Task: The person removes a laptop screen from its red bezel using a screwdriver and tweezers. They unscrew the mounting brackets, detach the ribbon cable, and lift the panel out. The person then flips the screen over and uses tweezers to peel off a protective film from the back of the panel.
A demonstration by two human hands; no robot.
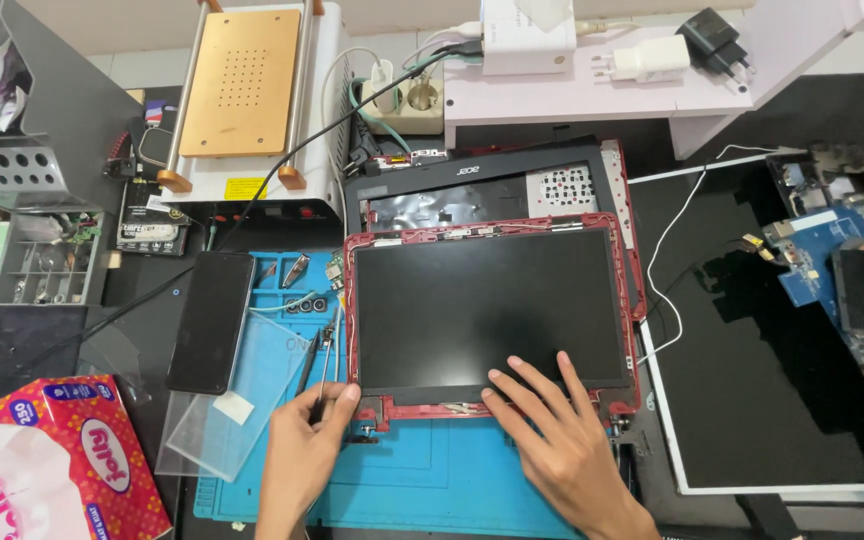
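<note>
My right hand [562, 440] lies flat, fingers spread and released, on the lower edge of the laptop screen [487, 305] in its red frame [349, 300]. This sits mid-worktop, partly on the blue mat [432, 480]. My left hand [302, 445] pinches a thin tool [324, 370] at the frame's lower left corner. A dark phone [210, 320] lies left, beside the tissue box [52, 460] at the near left corner.

The right hand [562, 445] lay flat on the lower edge of the laptop screen [487, 305], which sat in its red lid frame [349, 300]. The left hand [302, 445] pinched a thin screwdriver [310, 362] just beside the frame's lower left corner, over the blue mat [432, 480]. A dark phone [212, 320] lay near.
</note>
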